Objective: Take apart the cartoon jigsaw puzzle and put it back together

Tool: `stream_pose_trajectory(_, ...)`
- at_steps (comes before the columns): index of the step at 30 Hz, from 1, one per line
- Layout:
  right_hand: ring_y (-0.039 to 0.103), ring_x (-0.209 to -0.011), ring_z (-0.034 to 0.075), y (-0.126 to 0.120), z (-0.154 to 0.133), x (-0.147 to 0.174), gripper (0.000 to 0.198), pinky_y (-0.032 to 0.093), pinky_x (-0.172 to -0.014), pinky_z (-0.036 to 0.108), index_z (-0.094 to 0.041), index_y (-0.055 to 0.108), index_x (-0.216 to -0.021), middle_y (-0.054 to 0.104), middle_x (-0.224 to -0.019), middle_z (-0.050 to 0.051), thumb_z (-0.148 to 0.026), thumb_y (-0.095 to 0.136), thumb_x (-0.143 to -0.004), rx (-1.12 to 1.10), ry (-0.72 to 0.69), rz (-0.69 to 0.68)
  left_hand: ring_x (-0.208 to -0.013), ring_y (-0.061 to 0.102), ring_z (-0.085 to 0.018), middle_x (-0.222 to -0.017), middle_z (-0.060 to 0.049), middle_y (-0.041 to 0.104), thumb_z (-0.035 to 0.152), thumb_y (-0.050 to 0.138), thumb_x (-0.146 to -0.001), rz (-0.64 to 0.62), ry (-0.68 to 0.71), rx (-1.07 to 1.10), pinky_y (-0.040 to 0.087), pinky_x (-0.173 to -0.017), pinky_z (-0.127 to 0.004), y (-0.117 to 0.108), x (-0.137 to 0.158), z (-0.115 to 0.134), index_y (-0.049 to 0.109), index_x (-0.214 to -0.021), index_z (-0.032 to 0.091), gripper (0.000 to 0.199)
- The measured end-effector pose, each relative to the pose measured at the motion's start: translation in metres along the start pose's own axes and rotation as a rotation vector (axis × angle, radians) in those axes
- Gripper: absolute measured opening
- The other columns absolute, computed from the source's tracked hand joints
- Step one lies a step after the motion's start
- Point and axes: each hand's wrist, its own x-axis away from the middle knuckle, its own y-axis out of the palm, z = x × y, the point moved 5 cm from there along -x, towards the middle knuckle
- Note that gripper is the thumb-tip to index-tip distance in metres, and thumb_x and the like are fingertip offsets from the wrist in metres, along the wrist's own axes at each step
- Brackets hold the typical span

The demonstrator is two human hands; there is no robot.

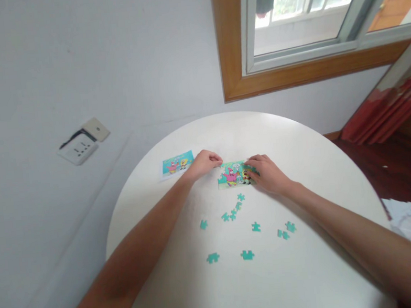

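A partly assembled jigsaw puzzle (231,176) lies flat on the round white table, showing a pink starfish and a yellow sponge figure on green. At its upper left corner, the fingers of my left hand (205,163) are pinched together on a small puzzle piece, mostly covered by the fingertips. My right hand (269,173) grips the puzzle's right side, thumb and fingers lying over that edge and hiding part of the picture. Loose green pieces lie nearer to me, among them one piece (256,226) in the middle and another piece (248,255) closer in.
A printed reference picture (172,165) of the same figures lies left of the puzzle, partly behind my left hand. The table (188,289) stands against a white wall with a socket (79,148). A wood-framed window (232,65) is beyond, and a red curtain (377,110) hangs right.
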Motion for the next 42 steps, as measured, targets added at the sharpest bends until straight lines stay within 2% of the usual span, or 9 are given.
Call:
stream_pose_trajectory(14, 0.054, -0.108, 0.026, 0.002, 0.003, -0.002, 0.027, 0.04, -0.095, 0.036, -0.018, 0.069, -0.114, 0.065, -0.115, 0.013, -0.021, 0.05, -0.095, -0.007, 0.004, -0.007, -0.061, 0.061, -0.015, -0.066, -0.005, 0.072, 0.021, 0.071, -0.069, 0.035, -0.04, -0.038, 0.042, -0.058, -0.024, 0.001, 0.002, 0.01, 0.077, -0.075, 0.013, 0.011)
stream_pose_trajectory(25, 0.054, -0.109, 0.026, -0.001, 0.001, 0.0, 0.026, 0.04, -0.096, 0.036, -0.018, 0.069, -0.113, 0.064, -0.116, 0.013, -0.024, 0.053, -0.094, 0.006, 0.003, -0.018, -0.063, 0.061, -0.015, -0.066, -0.005, 0.07, 0.023, 0.074, -0.068, 0.084, -0.049, -0.053, 0.041, -0.057, -0.023, 0.004, 0.004, 0.013, 0.075, -0.072, 0.012, 0.012)
stream_pose_trajectory(28, 0.053, -0.109, 0.025, 0.001, 0.003, -0.001, 0.027, 0.039, -0.097, 0.036, -0.018, 0.069, -0.115, 0.064, -0.116, 0.013, -0.02, 0.05, -0.095, 0.012, 0.004, -0.017, -0.064, 0.06, -0.015, -0.069, -0.004, 0.069, 0.024, 0.073, -0.07, 0.131, -0.053, -0.069, 0.042, -0.059, -0.024, 0.003, 0.006, 0.018, 0.074, -0.078, 0.012, 0.014)
stream_pose_trajectory(31, 0.054, -0.109, 0.025, 0.002, 0.004, -0.002, 0.028, 0.039, -0.097, 0.035, -0.017, 0.069, -0.114, 0.064, -0.115, 0.012, -0.016, 0.048, -0.094, 0.01, 0.0, -0.016, -0.07, 0.059, -0.015, -0.081, -0.004, 0.071, 0.024, 0.071, -0.075, 0.165, 0.004, -0.108, 0.042, -0.066, -0.025, 0.004, 0.021, 0.035, 0.074, -0.089, 0.014, 0.017)
stream_pose_trajectory(32, 0.054, -0.109, 0.025, 0.002, 0.005, -0.002, 0.028, 0.039, -0.097, 0.035, -0.017, 0.069, -0.114, 0.064, -0.116, 0.012, -0.016, 0.048, -0.094, 0.006, -0.004, -0.018, -0.072, 0.058, -0.015, -0.085, -0.004, 0.071, 0.023, 0.07, -0.076, 0.123, 0.068, -0.141, 0.043, -0.067, -0.025, 0.007, 0.03, 0.044, 0.074, -0.09, 0.015, 0.017)
stream_pose_trajectory(35, 0.054, -0.109, 0.025, 0.002, 0.006, -0.002, 0.028, 0.039, -0.098, 0.035, -0.017, 0.068, -0.115, 0.064, -0.116, 0.013, -0.017, 0.049, -0.094, -0.001, -0.01, -0.018, -0.074, 0.059, -0.015, -0.086, -0.002, 0.071, 0.025, 0.072, -0.077, -0.155, 0.201, -0.165, 0.043, -0.07, -0.024, 0.027, 0.063, 0.064, 0.074, -0.091, 0.019, 0.016)
stream_pose_trajectory(36, 0.053, -0.109, 0.025, 0.002, 0.006, -0.002, 0.028, 0.038, -0.098, 0.035, -0.016, 0.068, -0.115, 0.064, -0.117, 0.013, -0.018, 0.049, -0.094, 0.0, -0.012, -0.018, -0.077, 0.06, -0.015, -0.088, -0.002, 0.071, 0.025, 0.073, -0.077, -0.202, 0.248, -0.181, 0.043, -0.073, -0.024, 0.032, 0.075, 0.069, 0.074, -0.09, 0.019, 0.014)
stream_pose_trajectory(39, 0.053, -0.11, 0.025, 0.002, 0.006, -0.002, 0.027, 0.038, -0.098, 0.036, -0.017, 0.068, -0.114, 0.064, -0.116, 0.013, -0.019, 0.05, -0.094, 0.003, -0.013, -0.022, -0.082, 0.062, -0.016, -0.089, -0.002, 0.07, 0.024, 0.076, -0.075, -0.304, 0.277, -0.219, 0.042, -0.074, -0.024, 0.046, 0.101, 0.072, 0.073, -0.086, 0.019, 0.012)
stream_pose_trajectory(42, 0.053, -0.11, 0.025, 0.001, 0.005, -0.003, 0.026, 0.038, -0.098, 0.036, -0.018, 0.068, -0.113, 0.064, -0.116, 0.012, -0.022, 0.051, -0.095, -0.004, -0.011, -0.03, -0.083, 0.062, -0.016, -0.088, -0.001, 0.07, 0.024, 0.076, -0.075, -0.296, 0.252, -0.271, 0.041, -0.074, -0.024, 0.055, 0.109, 0.067, 0.072, -0.087, 0.02, 0.014)
